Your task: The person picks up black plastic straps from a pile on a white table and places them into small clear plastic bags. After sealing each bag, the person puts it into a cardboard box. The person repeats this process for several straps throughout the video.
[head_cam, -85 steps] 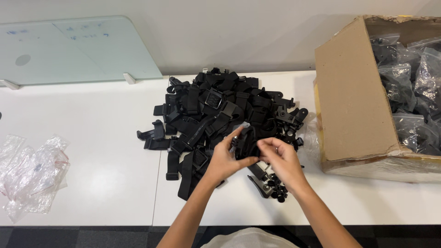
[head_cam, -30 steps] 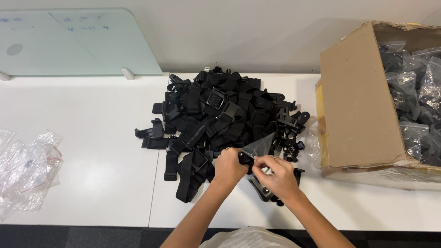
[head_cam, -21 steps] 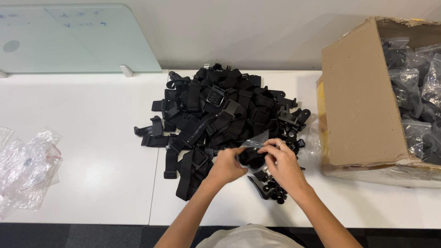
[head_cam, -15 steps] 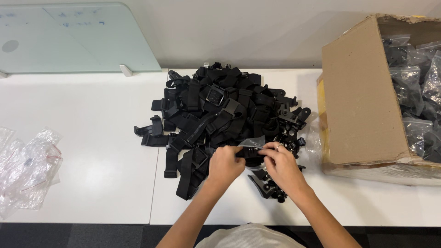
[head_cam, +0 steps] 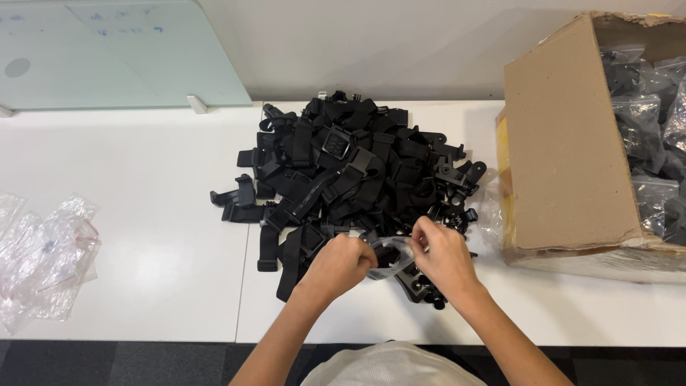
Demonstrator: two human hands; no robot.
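My left hand [head_cam: 341, 261] and my right hand [head_cam: 441, 257] meet at the near edge of a big pile of black straps and plastic mounts [head_cam: 350, 164]. Between them they grip a small clear plastic bag [head_cam: 390, 250] with a black part inside, each hand pinching one side of it. Several small black screws and knobs [head_cam: 427, 292] lie on the white table [head_cam: 143, 236] just under my right hand.
An open cardboard box [head_cam: 572, 150] full of bagged black parts [head_cam: 643, 143] stands at the right. Empty clear bags [head_cam: 43, 257] lie crumpled at the left edge. A pale glass board [head_cam: 107, 50] leans at the back left.
My hands lifted the small bag off the pile, then brought it down to the pile's near edge, where they now hold it closer together.
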